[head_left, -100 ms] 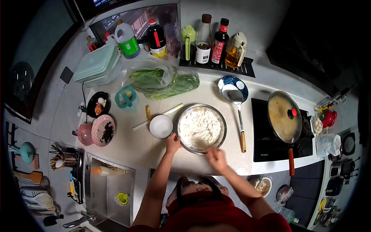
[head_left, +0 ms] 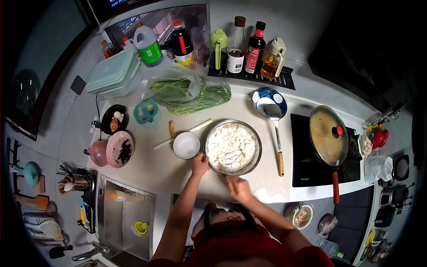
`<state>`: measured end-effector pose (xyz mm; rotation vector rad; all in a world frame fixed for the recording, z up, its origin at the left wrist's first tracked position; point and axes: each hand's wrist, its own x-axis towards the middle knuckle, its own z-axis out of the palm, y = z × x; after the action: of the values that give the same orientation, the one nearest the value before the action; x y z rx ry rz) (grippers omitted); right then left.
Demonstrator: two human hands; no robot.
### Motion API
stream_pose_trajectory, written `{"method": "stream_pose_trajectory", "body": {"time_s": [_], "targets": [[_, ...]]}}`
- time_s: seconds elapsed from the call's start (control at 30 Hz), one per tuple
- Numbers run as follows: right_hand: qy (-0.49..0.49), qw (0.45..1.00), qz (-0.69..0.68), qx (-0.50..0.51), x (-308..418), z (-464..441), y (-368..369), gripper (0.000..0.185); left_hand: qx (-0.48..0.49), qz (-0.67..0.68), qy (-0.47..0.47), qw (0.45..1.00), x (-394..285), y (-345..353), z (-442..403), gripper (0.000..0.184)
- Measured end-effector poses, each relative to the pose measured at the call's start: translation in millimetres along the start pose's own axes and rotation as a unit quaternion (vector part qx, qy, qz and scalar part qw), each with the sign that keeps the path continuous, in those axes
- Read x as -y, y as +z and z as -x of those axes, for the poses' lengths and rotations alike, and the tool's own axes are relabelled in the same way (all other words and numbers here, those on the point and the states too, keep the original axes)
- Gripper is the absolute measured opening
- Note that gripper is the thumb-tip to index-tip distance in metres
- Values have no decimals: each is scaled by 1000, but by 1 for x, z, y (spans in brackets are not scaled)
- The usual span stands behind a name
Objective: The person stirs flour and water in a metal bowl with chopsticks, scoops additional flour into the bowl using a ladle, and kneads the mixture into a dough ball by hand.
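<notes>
A round metal mixing bowl (head_left: 257, 162) holds shaggy, crumbly white flour dough (head_left: 231, 144). My left hand (head_left: 200, 164) is closed on the bowl's near left rim. Just beyond that hand stands a small white bowl (head_left: 187, 145), close to the metal one. My right hand (head_left: 239, 189) is closed in a fist at the near edge of the metal bowl. Something thin seems to run from it toward the dough, but I cannot make out what it is. Behind the white bowl lie a leek stalk (head_left: 201, 125) and a piece of ginger (head_left: 172, 129).
To the right, a spatula (head_left: 278, 142) rests on a blue patterned bowl (head_left: 262, 94). Farther right, a lidded pan (head_left: 327, 133) sits on the cooktop (head_left: 304, 169). Bagged greens (head_left: 191, 95) and bottles (head_left: 235, 49) stand behind. A sink (head_left: 126, 222) lies front left.
My right hand has moved left and toward me along the bowl's near rim. The dough's surface looks slightly shifted. My left hand stays at the rim.
</notes>
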<state>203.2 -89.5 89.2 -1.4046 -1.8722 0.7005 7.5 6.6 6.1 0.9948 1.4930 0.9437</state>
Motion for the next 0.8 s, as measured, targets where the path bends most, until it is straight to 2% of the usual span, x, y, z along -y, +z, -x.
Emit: {"method": "stream_pose_trajectory", "body": {"time_s": [0.07,0.17,0.27,0.33,0.4,0.43,0.47,0.53,0.6,0.63,0.67,0.73,0.77,0.8], "targets": [[90,994,-41,-35,-7,-1,-14,11,-15,14,-10,1000,6,-6,7,12],[123,984,-22,-129,-48,-17,-44,14,1,28,-15,999,5,-6,9,12],[49,991,74,-97,-21,0,-16,7,-1,13,-23,1000,13,-4,5,7],[-20,999,-13,-31,-1,9,-5,7,0,23,-12,1000,11,-5,5,8],[-17,998,-10,-61,-27,8,-9,8,0,17,-7,1000,2,-6,8,7],[111,993,-2,-40,-23,0,-29,10,-1,15,-6,1000,-2,-5,12,9],[74,991,30,-107,-39,-10,-40,11,-2,4,-3,1000,-2,-5,11,8],[131,985,-14,-108,-48,-12,-42,11,-1,-20,2,1000,-2,-5,12,7],[-51,991,83,-96,-37,3,-20,11,1,-9,-3,1000,4,-5,7,8],[37,999,-20,-17,-10,9,-25,10,1,-4,-7,1000,5,-5,7,8],[-5,1000,6,15,-14,11,-22,10,1,0,-8,1000,6,-6,5,9],[50,994,-63,-71,-29,4,-31,8,3,6,-12,1000,4,-6,7,10],[110,989,-34,-92,-35,-3,-41,10,2,6,-13,1000,2,-5,9,10],[129,978,-58,-155,-43,-13,-44,11,1,6,-14,1000,2,-6,9,11]]}}
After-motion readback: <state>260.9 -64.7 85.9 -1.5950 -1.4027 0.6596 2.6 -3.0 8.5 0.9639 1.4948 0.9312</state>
